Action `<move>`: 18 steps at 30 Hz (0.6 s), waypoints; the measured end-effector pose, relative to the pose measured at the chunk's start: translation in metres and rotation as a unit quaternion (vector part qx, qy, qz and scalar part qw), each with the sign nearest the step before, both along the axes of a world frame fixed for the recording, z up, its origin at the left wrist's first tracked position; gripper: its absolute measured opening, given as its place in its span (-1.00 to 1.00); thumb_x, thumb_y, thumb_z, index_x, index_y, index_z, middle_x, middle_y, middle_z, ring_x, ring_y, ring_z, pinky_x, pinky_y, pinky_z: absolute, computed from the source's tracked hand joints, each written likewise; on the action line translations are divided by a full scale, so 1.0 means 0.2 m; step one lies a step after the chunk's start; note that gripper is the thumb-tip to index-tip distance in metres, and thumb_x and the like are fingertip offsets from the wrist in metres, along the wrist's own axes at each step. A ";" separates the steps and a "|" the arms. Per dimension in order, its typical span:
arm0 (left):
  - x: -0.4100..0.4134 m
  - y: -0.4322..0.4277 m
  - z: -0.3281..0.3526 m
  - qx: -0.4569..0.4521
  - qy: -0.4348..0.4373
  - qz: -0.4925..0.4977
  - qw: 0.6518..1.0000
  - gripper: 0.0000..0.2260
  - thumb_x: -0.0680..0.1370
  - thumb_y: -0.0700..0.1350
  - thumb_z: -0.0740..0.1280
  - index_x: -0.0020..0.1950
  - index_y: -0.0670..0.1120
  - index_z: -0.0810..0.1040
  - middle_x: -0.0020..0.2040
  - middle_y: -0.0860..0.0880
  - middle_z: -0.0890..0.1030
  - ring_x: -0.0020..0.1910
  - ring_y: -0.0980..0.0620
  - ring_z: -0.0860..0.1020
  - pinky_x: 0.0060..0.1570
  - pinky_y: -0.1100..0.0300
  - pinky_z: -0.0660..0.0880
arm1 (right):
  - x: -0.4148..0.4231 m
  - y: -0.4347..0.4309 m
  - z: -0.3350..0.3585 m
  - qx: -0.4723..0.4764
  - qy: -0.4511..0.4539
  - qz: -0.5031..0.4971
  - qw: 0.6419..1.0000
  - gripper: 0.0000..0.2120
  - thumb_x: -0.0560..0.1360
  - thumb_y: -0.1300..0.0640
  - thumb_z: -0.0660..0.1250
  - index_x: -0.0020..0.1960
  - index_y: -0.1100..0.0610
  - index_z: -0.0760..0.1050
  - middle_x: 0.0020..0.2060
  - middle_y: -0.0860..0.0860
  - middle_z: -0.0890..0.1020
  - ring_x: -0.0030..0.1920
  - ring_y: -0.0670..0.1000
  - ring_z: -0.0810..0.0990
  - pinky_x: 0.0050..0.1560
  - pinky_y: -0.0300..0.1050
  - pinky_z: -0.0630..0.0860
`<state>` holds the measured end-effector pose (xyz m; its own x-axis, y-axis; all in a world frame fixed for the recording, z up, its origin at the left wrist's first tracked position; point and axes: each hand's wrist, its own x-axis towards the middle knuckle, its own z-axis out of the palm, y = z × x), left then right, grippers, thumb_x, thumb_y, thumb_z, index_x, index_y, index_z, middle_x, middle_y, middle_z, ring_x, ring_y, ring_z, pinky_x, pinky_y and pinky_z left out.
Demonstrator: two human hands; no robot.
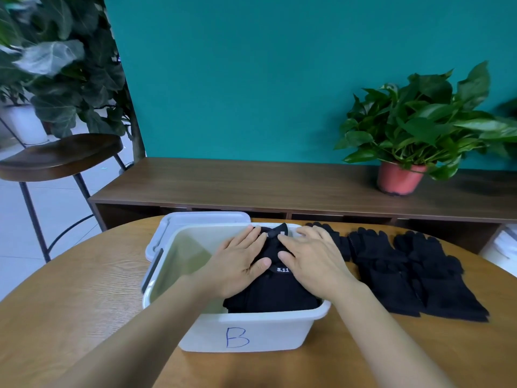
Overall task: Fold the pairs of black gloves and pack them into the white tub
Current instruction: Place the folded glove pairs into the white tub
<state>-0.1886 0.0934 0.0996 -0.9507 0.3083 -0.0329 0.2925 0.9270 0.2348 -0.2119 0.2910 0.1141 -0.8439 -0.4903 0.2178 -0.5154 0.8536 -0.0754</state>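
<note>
Straight, flat fingers [251, 238] of the left hand [240, 261] and right hand [316, 259] press folded black gloves [275, 289] into the white tub [251, 331]; even, level pressure should keep them compact. Loose gloves [419, 275] wait beside it on the desk [84, 289].

Your left hand [240, 260] and right hand [314, 260] cover much of the folded gloves [275, 292] in the white tub [265, 317]; you cannot count the pairs. The tub hides part of the lid [201, 218] at the table's [84, 289] far edge.
</note>
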 end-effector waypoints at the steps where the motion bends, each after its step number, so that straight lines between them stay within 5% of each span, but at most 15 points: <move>1: 0.00 0.00 0.00 -0.008 -0.011 -0.001 1.000 -0.43 0.68 0.18 -0.08 0.64 -0.01 -0.13 0.63 0.06 -0.17 0.57 0.17 -0.26 0.48 0.20 -0.21 | 0.00 0.00 0.00 0.010 -0.018 -0.013 1.000 -0.58 0.68 -0.09 0.00 0.48 -0.03 0.33 0.33 -0.05 0.51 0.48 -0.03 0.16 0.50 -0.04 -0.17; 11: 0.01 0.02 -0.01 -0.043 -0.058 -0.005 0.997 -0.33 0.58 0.32 -0.21 0.64 0.07 -0.13 0.63 0.07 -0.15 0.57 0.17 -0.26 0.54 0.04 -0.23 | 0.00 -0.02 0.02 0.073 -0.108 -0.041 0.991 -0.53 0.69 -0.12 -0.14 0.47 -0.06 0.32 0.44 -0.07 0.39 0.57 -0.02 -0.16 0.45 0.24 -0.36; 14: 0.01 0.00 0.00 0.021 -0.035 0.006 0.999 -0.26 0.55 0.45 -0.25 0.64 0.09 -0.05 0.63 0.12 -0.08 0.58 0.20 -0.20 0.53 0.10 -0.22 | 0.01 -0.01 0.03 0.069 -0.131 -0.047 0.988 -0.53 0.68 -0.14 -0.16 0.52 -0.08 0.24 0.49 -0.05 0.33 0.57 0.00 -0.21 0.46 0.24 -0.35; 18: 0.07 -0.02 0.05 0.136 -0.003 0.043 0.990 -0.43 0.65 0.24 -0.09 0.63 0.07 0.05 0.62 0.16 0.03 0.57 0.24 -0.12 0.53 0.12 -0.19 | 0.11 0.05 0.07 -0.066 -0.167 -0.053 0.982 -0.56 0.69 -0.12 -0.05 0.54 -0.09 0.23 0.55 -0.03 0.21 0.57 -0.04 -0.19 0.51 0.07 -0.26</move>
